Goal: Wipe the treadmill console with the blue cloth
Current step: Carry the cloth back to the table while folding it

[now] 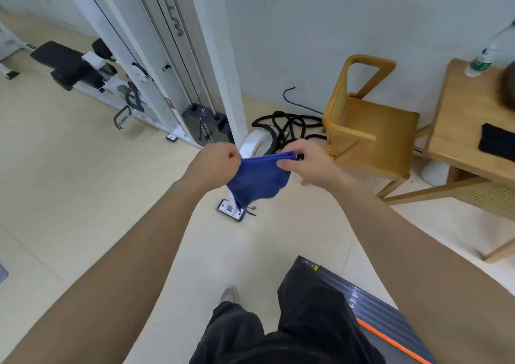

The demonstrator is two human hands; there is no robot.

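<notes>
The blue cloth point(257, 179) hangs between both hands at mid-frame, its top edge pulled straight and the rest drooping below. My left hand point(214, 162) grips the cloth's left end in a closed fist. My right hand point(303, 160) pinches the right end between thumb and fingers. A grey treadmill deck point(370, 305) with an orange stripe shows at the lower right, partly behind my dark trousers. The treadmill console is not in view.
A white cable gym machine point(172, 65) stands ahead on the left, its foot point(231, 210) just beyond the cloth. A wooden chair point(365, 123) and a wooden table point(471, 118) with a bottle point(490, 51) stand on the right. Black ropes point(289, 123) lie by the wall.
</notes>
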